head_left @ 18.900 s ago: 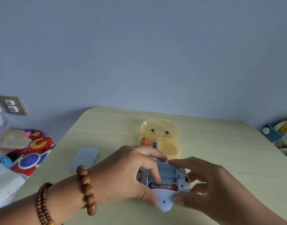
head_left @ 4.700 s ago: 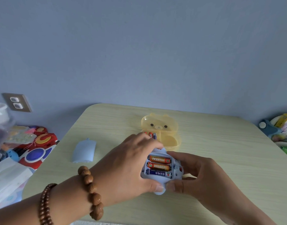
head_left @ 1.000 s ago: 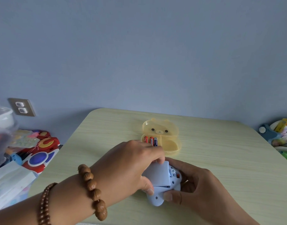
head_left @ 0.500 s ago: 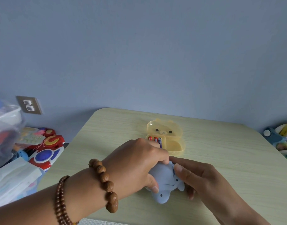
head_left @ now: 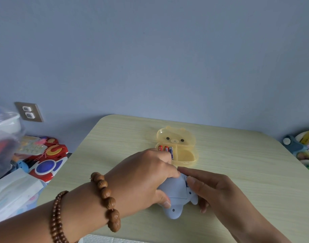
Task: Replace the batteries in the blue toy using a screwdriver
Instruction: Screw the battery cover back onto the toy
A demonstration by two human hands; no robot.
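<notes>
The blue toy (head_left: 176,195) lies on the table (head_left: 237,172) with its pale blue battery cover lying over the compartment. My left hand (head_left: 143,178) grips the toy from the left, thumb on its lower part and fingers on the cover's top edge. My right hand (head_left: 213,188) holds the toy's right side, fingers pressing the cover's edge. Behind the hands stands an open yellow bear-shaped box (head_left: 178,148) with three batteries (head_left: 166,149) in its left compartment. No screwdriver is in view.
Colourful toys (head_left: 45,160) and white packages (head_left: 12,192) lie on the floor to the left, below a wall socket (head_left: 28,112). More toys (head_left: 306,148) sit at the right edge. The table's rounded far corners lie close to the wall.
The loose cover was picked up from the table's left and laid over the three batteries in the toy. In the last second both hands pressed it down flatter.
</notes>
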